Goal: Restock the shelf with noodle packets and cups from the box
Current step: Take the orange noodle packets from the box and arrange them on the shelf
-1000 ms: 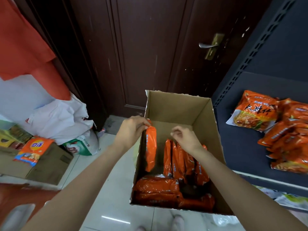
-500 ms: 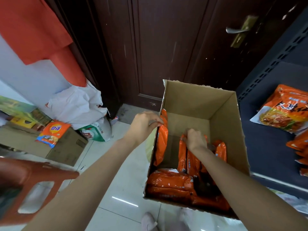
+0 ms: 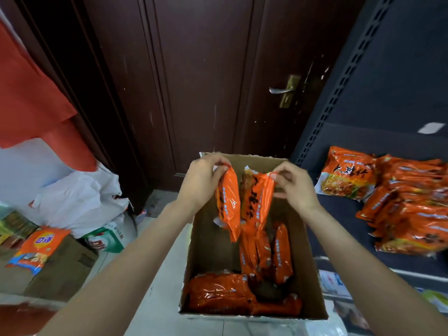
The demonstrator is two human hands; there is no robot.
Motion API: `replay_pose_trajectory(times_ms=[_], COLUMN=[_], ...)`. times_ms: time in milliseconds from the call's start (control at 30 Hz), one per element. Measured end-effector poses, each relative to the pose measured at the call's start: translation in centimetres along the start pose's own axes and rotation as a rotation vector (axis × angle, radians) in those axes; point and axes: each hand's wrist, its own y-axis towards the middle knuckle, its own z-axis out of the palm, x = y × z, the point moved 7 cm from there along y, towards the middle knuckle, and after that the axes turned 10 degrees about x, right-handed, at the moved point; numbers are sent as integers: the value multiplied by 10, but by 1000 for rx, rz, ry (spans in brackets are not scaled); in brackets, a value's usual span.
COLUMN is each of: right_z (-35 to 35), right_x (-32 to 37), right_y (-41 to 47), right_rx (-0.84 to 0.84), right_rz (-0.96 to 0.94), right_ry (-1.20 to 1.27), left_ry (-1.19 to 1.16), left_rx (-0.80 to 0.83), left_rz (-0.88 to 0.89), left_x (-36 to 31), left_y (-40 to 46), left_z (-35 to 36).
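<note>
Two noodle packets hang above the box (image 3: 208, 241), one pinched by its top seam in my left hand (image 3: 204, 181), one in my right hand (image 3: 294, 187). Both are lifted clear; next I'd swing them right onto the shelf (image 3: 339, 214), beside the stocked pile (image 3: 407, 202).

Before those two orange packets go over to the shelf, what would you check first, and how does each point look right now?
1. Left hand pinches its noodle packet by the top edge: ok.
2. Right hand pinches its packets by the top edge: ok; one or two, cannot tell.
3. Held packets lifted clear of those left in the box: ok.
4. Bare room on the shelf beside the stacked packets: ok.
5. Grip firm enough for the swing: cannot tell.
</note>
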Motion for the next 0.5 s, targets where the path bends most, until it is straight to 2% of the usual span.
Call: replay_pose_trajectory(times_ms=[133, 300, 500], right_z=[-56, -137, -221], right_x=[23, 41, 12], right_y=[-6, -9, 1], right_rx=[-63, -193, -234], right_rz=[-90, -230, -239], right_ry=[108, 127, 127], left_ry=[87, 132, 113], left_rx=[-59, -93, -43], left_rz=[102, 220, 226], left_x=[-53, -123, -184], left_y=[34, 74, 116], left_z=[-1, 15, 69])
